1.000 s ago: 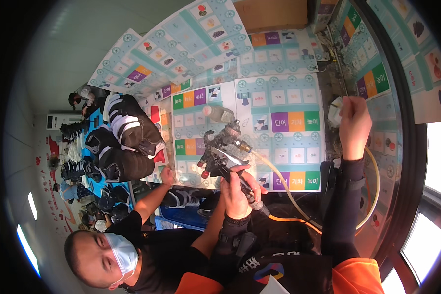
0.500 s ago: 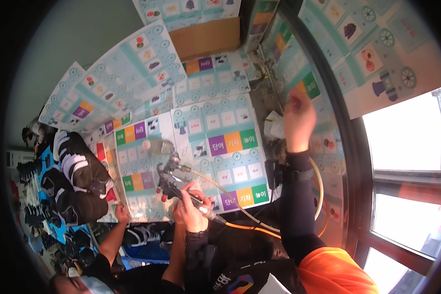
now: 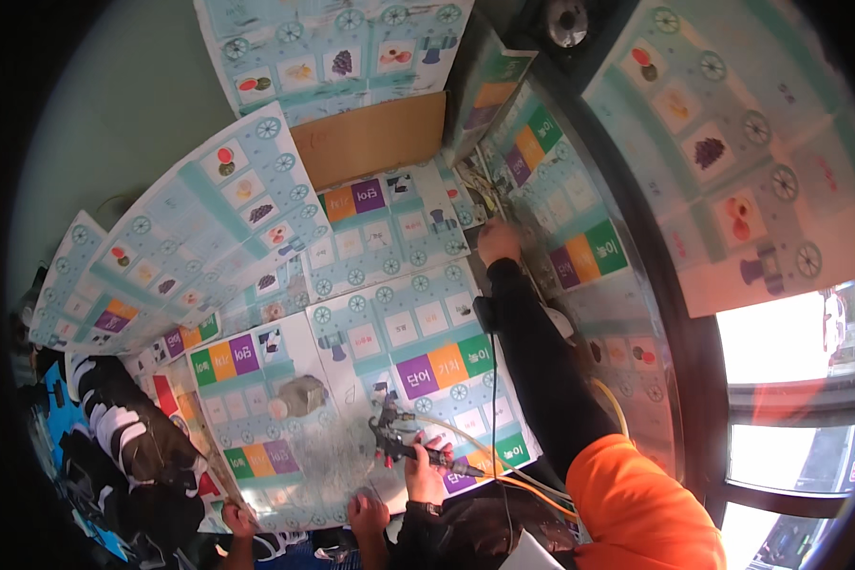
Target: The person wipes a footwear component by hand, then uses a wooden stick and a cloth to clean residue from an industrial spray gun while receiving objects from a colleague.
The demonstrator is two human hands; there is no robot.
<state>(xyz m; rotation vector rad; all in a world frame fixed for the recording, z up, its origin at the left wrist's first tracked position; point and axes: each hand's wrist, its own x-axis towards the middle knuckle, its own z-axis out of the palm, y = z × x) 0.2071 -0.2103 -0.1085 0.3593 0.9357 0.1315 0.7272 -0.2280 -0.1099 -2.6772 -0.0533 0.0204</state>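
My left hand [image 3: 426, 478] is closed round the handle of a dark spray gun [image 3: 389, 435], held low over the printed sheets. Hoses run from the gun toward the right. My right arm stretches far forward, and my right hand [image 3: 499, 244] is at the back right edge of the sheets, beside small cluttered items [image 3: 479, 195]. Its fingers are turned away, so I cannot make out whether they hold anything. On the sheets left of the gun is a cloudy, see-through container [image 3: 302, 397].
Printed sheets [image 3: 389, 313] cover the worktop and line the sides. A cardboard panel [image 3: 375, 138] stands at the back. Black-and-white shoes [image 3: 128, 427] are stacked at left. Another person's hands [image 3: 368, 516] rest at the front edge. A yellow hose [image 3: 611, 404] loops at right, near the window.
My right hand has come down from its raised position and reached forward to the back right. My left hand and the spray gun sit lower and farther right in view. The view itself has shifted.
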